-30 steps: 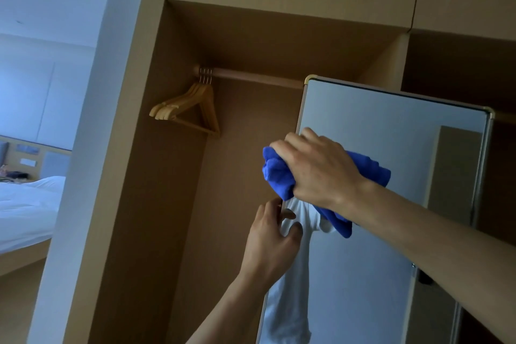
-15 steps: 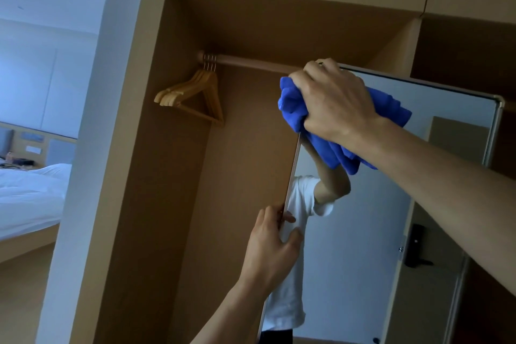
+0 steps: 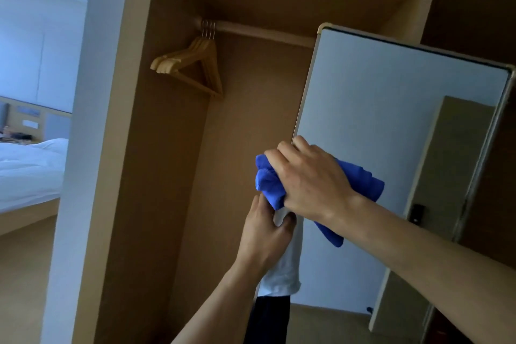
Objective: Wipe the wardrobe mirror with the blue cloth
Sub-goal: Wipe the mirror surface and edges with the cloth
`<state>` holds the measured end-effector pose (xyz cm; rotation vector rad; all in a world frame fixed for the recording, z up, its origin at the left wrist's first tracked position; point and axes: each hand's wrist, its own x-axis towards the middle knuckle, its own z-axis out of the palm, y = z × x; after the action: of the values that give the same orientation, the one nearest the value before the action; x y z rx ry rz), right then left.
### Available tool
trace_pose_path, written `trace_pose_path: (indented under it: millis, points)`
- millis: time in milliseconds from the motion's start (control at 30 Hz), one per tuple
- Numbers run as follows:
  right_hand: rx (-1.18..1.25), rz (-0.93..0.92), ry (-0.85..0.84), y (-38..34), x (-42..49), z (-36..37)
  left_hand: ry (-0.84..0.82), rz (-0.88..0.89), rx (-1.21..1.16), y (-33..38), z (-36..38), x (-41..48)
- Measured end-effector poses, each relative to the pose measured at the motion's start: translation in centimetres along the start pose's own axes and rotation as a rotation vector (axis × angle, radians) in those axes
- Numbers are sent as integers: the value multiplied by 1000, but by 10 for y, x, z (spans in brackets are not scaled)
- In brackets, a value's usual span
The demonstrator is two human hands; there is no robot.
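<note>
The blue cloth [image 3: 268,184] is brought down from the top corner of the wardrobe mirror [image 3: 391,120] to the middle of its left edge, where it is held bunched in the curled fingers of the right hand [image 3: 310,181] against the glass. The mirror's left edge is gripped just below by the left hand [image 3: 265,232]

We can read no text, label, brand, number or sign here. The small pale plates [image 3: 30,123] on the wooden headboard panel [image 3: 60,126] beyond the white bed [image 3: 28,165] are too blurred for us to tell whether they bear any writing.
</note>
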<state>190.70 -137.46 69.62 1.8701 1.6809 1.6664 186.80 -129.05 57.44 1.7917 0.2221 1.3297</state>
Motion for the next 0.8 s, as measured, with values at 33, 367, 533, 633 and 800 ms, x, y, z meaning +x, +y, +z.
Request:
trace_pose_path:
  millis: [33,367,533,633,800]
  points:
    - [-11,-1,-21,-4,-4,3,9,5,-5,-1,1,-2]
    - [45,143,51,33,31,-26,-28,-75,31,-14,-2,-23]
    - [49,202,104,49,54,-34,-37,-83,22,-19,-3,-32]
    - [31,181,127,43,44,-29,-44,-84,5,-24,-4,-39]
    - [23,76,96,12,8,-7,-56,-101,2,-32,-3,-46]
